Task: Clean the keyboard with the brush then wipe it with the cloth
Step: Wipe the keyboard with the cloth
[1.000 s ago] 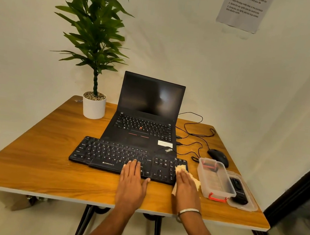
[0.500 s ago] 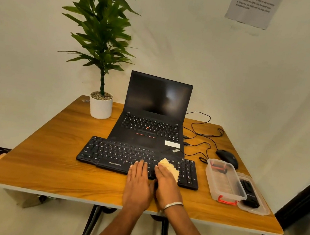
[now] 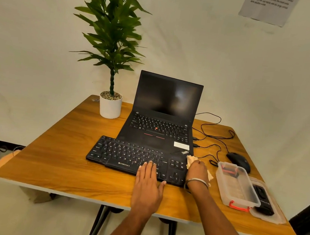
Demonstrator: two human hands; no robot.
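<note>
Wiping is under way at a wooden table [image 3: 50, 155], where we see a person leaning over a black keyboard [image 3: 125, 156] set in front of an open laptop [image 3: 162, 118]. We judge the brushing step finished and the cloth step in hand: the right hand [image 3: 198, 171] presses a pale cloth [image 3: 191, 159] onto the right end of the keyboard, over the number pad, with folds of it showing past the fingertips and under the wrist. How much of the key surface has yet to be wiped we cannot tell, though the whole left and middle stretch lies uncovered.

The left hand [image 3: 148, 183] lies flat, fingers straight and close together, palm on the table edge and fingertips on the near row of keys, apparently steadying the board. The right hand's fingers bend over the cloth and hold it down; its wrist, wearing a thin bangle, rests at the keyboard's near right corner. Both forearms reach in from the bottom of the view.

A clear plastic box [image 3: 236, 187] stands just beside the keyboard to the right, a dark item by it that may be the brush; we cannot say for certain.
</note>
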